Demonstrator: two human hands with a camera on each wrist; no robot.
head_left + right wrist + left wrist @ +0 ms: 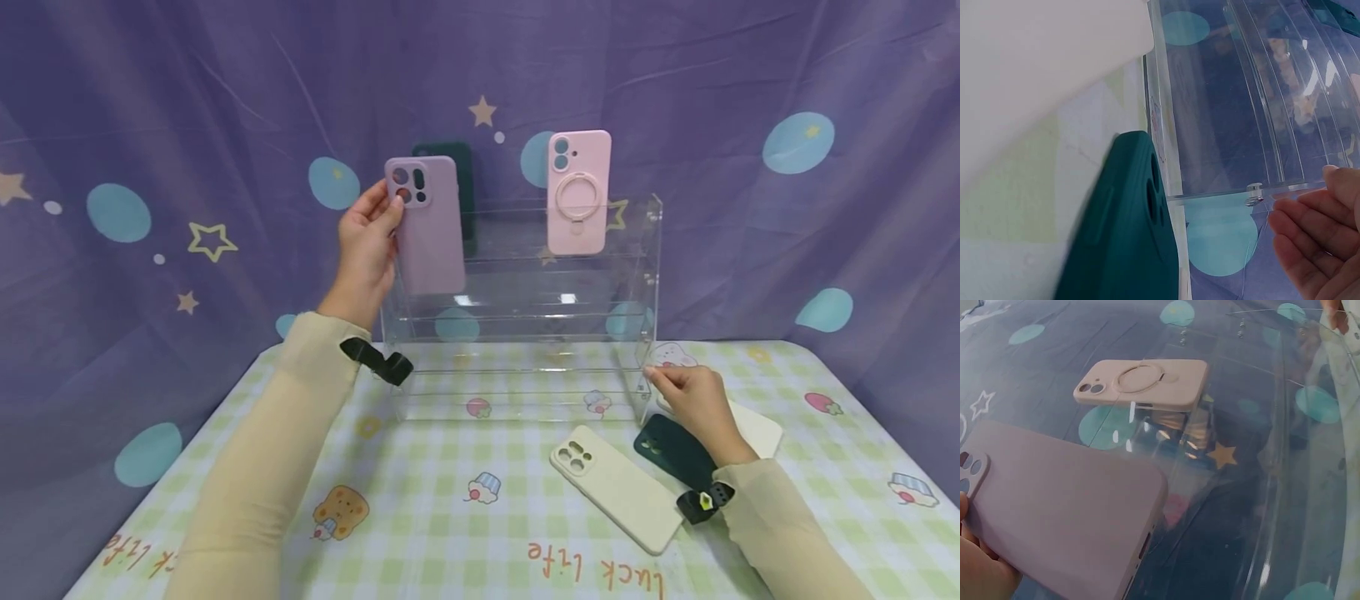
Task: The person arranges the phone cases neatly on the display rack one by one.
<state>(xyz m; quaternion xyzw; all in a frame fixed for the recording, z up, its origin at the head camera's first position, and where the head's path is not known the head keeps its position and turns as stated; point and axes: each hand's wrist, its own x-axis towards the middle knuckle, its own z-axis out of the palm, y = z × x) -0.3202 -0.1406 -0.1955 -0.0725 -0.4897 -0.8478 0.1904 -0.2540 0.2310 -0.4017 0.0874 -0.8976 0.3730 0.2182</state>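
Note:
My left hand (pixel 367 250) pinches a lilac phone case (pixel 435 250) by its camera corner, thumb in front and fingers behind. The case stands upright at the top left of a clear tiered display stand (pixel 525 315), overlapping a dark green case (pixel 467 187) behind it. On the top tier at right stands a pink phone case (pixel 577 167) with a ring on its back. My right hand (pixel 701 404) is at the stand's right side panel; in the right wrist view its thumb overlaps the panel edge and its bent fingers lie outside.
In front of the stand, a cream phone case (pixel 622 496) lies on the checked tablecloth (pixel 420 517). Another dark green case (pixel 671 446) and a white case (pixel 761 429) lie partly under my right hand and forearm. A purple patterned curtain (pixel 712 267) hangs behind.

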